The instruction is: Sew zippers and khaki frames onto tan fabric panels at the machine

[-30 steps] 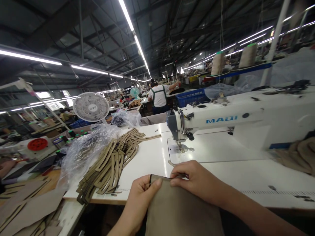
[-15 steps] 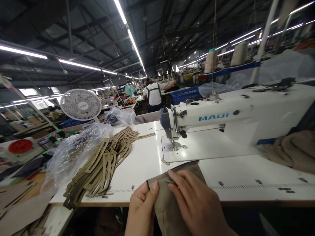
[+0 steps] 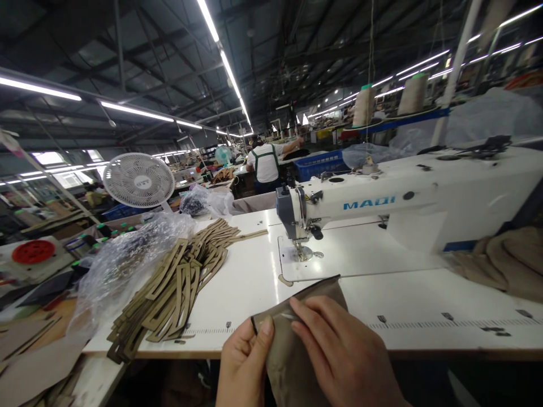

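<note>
A taupe fabric piece [image 3: 291,362] with a dark edge hangs over the table's front edge, in front of the sewing machine. My left hand [image 3: 244,362] pinches its left corner between thumb and fingers. Over the middle of the fabric, my right hand [image 3: 343,350] is closed with its thumb and forefinger tips close together. A small pale glint shows at those fingertips; I cannot make out whether it is a tool or a shiny fold. The fabric's far corner lies on the white table [image 3: 241,288], short of the machine's needle and presser foot [image 3: 302,251].
The sewing machine [image 3: 416,198] spans the right side, with brown fabric [image 3: 504,260] at its far right. A pile of khaki frame-shaped strips [image 3: 169,294] lies left, beside clear plastic [image 3: 123,271] and a fan [image 3: 139,181]. A person [image 3: 265,164] works farther back.
The fabric and both hands have shifted very slightly left. The pale glint at my right fingertips is more visible now. Both hands keep their hold.
</note>
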Available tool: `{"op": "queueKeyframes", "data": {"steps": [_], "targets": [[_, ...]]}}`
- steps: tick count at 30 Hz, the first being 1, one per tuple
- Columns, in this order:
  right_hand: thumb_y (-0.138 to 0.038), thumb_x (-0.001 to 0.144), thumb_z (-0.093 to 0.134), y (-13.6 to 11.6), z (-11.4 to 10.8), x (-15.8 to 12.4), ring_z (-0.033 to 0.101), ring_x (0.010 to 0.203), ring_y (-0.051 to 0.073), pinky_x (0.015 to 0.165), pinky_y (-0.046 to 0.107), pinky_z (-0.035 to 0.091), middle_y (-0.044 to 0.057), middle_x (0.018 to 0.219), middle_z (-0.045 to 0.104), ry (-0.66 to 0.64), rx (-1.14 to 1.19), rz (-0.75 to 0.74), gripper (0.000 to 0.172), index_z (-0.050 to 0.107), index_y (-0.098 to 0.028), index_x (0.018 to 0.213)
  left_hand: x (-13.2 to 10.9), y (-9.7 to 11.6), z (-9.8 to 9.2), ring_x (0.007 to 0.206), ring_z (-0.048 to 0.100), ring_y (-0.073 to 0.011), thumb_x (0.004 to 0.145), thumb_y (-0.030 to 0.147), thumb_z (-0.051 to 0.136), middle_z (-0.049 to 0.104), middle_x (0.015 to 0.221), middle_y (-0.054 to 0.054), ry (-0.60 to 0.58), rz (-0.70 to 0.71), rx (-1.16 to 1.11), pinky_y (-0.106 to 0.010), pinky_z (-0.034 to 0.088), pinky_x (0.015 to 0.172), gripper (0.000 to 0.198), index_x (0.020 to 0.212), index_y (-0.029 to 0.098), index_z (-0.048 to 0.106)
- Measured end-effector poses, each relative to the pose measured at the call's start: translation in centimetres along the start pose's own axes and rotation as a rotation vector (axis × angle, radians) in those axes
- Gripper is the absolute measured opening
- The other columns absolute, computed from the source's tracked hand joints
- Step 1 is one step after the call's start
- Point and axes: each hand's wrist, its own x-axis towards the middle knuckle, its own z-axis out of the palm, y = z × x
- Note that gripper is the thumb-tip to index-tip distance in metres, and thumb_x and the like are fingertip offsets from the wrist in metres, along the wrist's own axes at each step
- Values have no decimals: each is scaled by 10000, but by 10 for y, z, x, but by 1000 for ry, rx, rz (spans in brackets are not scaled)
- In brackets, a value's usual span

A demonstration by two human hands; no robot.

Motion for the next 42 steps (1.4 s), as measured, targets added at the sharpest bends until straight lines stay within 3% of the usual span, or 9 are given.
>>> {"op": "queueKeyframes", "data": {"steps": [11,21,31,42], "targets": [[-164,912,459,3,0,-6,584,641,154,581,264,465,82,818,639,-46,-96,-112,238,612,-95,1081,5,-11,-8,777,671,-271,639,360,784,727,768,-85,9,100,5,-376,513,745,319,862,144,709],[-224,912,473,7,13,-18,615,666,154,573,253,460,81,848,644,68,-121,-53,221,615,-126,1050,9,-18,-4,735,675,-276,578,378,820,724,756,-99,21,-27,-106,-356,521,697,451,944,144,700],[-194,919,468,12,4,-13,605,633,138,542,256,421,62,822,658,17,-172,-145,223,623,-122,1063,15,-32,-10,742,669,-281,579,455,799,724,748,-80,58,99,-3,-369,513,706,454,903,152,703],[-192,905,493,14,4,-13,606,634,148,550,260,437,71,831,659,12,-156,-159,218,618,-115,1065,12,-33,-10,682,668,-264,580,473,794,719,711,-70,102,98,17,-352,515,656,449,889,161,701]]}}
